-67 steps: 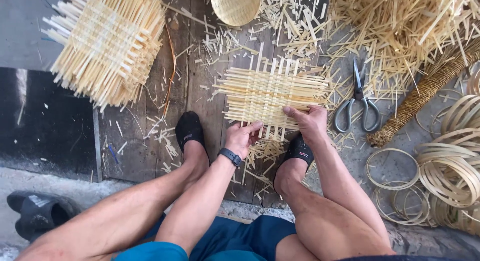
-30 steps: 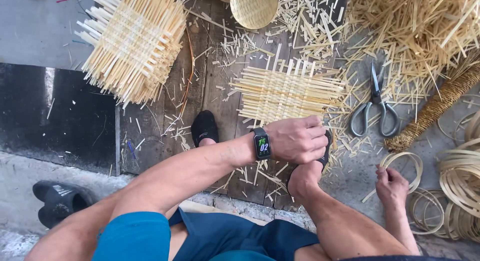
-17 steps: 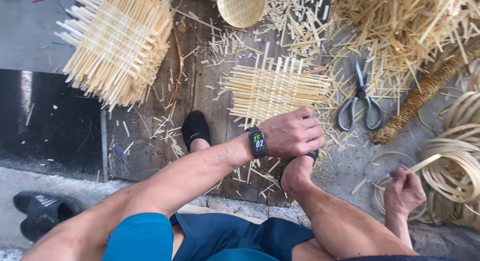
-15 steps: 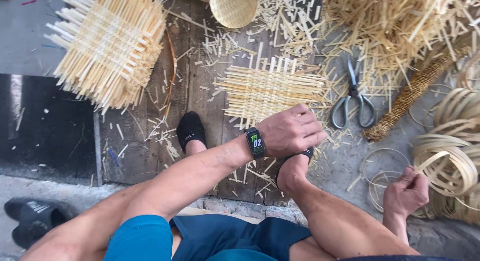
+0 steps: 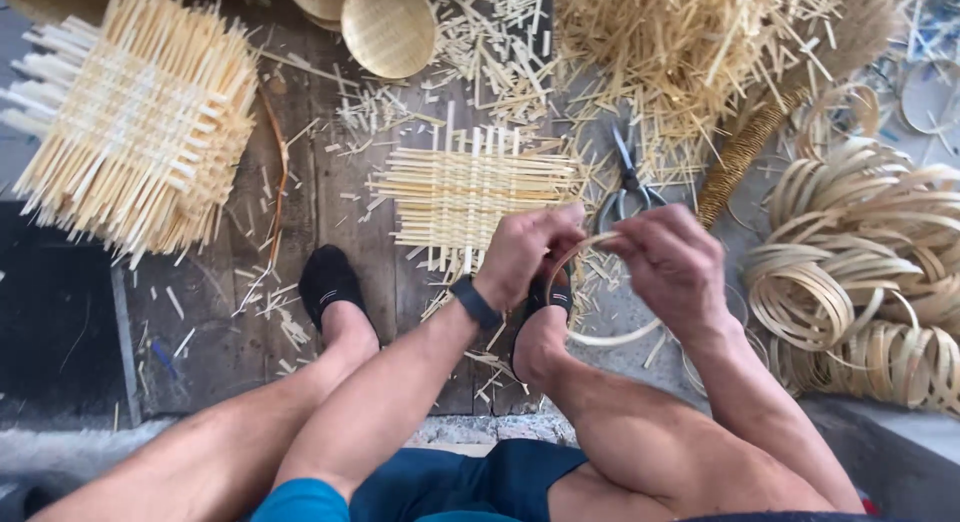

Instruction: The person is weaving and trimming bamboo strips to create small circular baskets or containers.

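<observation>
Bamboo hoop (image 5: 600,334) clamped in both hands' fingers, left hand (image 5: 525,250), right hand (image 5: 672,264); best kept round over the woven mat (image 5: 470,192)

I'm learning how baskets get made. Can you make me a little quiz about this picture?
1. True or false: both hands grip one bamboo hoop.
2. What lies on the boards just beyond the left hand?
A. a flat woven mat
B. a hammer
C. a coil of rope
3. Fill in: the metal tool lying beyond the right hand is a pair of ____.

Key:
1. True. Each hand pinches the top of the thin hoop.
2. A. The woven mat lies there, strip ends sticking out on all sides.
3. Scissors, lying shut beside the heap of cut strips.
</observation>
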